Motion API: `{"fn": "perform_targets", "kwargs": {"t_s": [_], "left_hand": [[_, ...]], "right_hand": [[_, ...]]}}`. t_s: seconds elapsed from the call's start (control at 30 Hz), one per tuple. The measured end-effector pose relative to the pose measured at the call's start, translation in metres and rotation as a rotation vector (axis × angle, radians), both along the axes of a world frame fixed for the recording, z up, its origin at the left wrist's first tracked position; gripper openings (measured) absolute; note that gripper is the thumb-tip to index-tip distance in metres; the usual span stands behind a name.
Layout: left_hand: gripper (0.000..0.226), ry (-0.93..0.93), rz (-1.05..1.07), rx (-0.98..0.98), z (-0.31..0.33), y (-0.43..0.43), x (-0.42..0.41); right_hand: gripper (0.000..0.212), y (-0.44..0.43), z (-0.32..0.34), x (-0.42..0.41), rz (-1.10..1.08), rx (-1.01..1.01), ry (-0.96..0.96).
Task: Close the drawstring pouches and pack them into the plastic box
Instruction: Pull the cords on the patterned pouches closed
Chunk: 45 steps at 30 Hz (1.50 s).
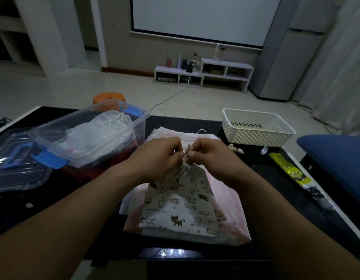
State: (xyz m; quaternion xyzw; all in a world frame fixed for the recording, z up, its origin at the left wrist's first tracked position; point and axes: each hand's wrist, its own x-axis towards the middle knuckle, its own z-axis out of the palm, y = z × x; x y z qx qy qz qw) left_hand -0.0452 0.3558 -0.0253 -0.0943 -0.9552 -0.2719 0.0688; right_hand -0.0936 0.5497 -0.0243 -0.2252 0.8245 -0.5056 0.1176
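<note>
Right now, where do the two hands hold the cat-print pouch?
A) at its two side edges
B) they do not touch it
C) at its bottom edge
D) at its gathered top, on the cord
D: the left hand and the right hand pinch the cord at the cinched neck of the cat-print pouch.

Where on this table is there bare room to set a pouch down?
Bare table shows between the plastic box and the white basket, and between the pouches and the green packet. The left is crowded by box and lid.
</note>
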Motion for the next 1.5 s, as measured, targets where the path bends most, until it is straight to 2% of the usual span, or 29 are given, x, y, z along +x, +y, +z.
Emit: {"fn": "perform_targets", "kwargs": {"t_s": [0.1,0.2,0.23,0.37,0.43,0.5,0.57,0.67,0.7,0.8,0.87,1.03,1.17,1.33,1.5], "left_hand": [[0.015,-0.009,0.025,0.065,0.005,0.004,-0.001],[0.017,-0.172,0.052,0.227,0.006,0.008,0.0],[0.018,-0.195,0.063,0.227,0.004,0.008,0.001],[0.022,-0.156,0.059,-0.001,0.0,-0.008,0.0],[0.018,-0.179,0.046,-0.057,0.002,-0.014,-0.001],[0.024,-0.162,0.027,-0.097,0.003,-0.016,-0.002],[0.029,-0.107,0.027,-0.099,0.002,-0.012,0.001],[0.033,0.014,0.021,-0.202,0.002,0.0,0.009],[0.035,-0.02,-0.005,-0.199,0.003,0.005,0.012],[0.038,-0.339,-0.131,-0.015,0.006,0.019,0.026],[0.04,-0.38,-0.176,-0.016,0.004,0.019,0.03],[0.021,-0.063,0.031,0.096,-0.001,0.006,0.015],[0.033,-0.02,0.068,0.1,-0.011,0.006,0.007],[0.015,0.079,0.057,0.029,-0.016,0.01,0.003],[0.014,0.145,0.066,0.016,-0.014,0.009,0.004]], "right_hand": [[0.009,-0.002,0.001,0.0,-0.034,0.021,0.022],[0.012,-0.003,0.002,0.001,-0.051,0.028,0.051],[0.012,-0.002,0.003,0.001,-0.054,0.029,0.049],[0.015,0.005,0.007,0.0,-0.068,0.039,0.022],[0.013,0.006,0.006,-0.001,-0.053,0.069,0.013],[0.011,0.005,0.002,-0.001,-0.054,0.126,0.029],[0.011,0.002,-0.001,-0.001,-0.074,0.163,0.047],[0.013,0.0,-0.001,-0.001,-0.122,0.173,0.104],[0.015,-0.001,-0.002,-0.002,-0.143,0.169,0.127],[0.018,-0.001,-0.002,-0.003,-0.185,0.145,0.164],[0.014,0.001,-0.001,-0.004,-0.165,0.112,0.15],[0.011,0.004,0.001,-0.003,-0.068,0.105,0.164],[0.009,0.0,0.001,0.001,-0.026,0.139,0.183],[0.007,-0.001,0.001,0.002,-0.022,0.155,0.188],[0.006,-0.002,0.002,0.003,-0.058,0.149,0.205]]}}
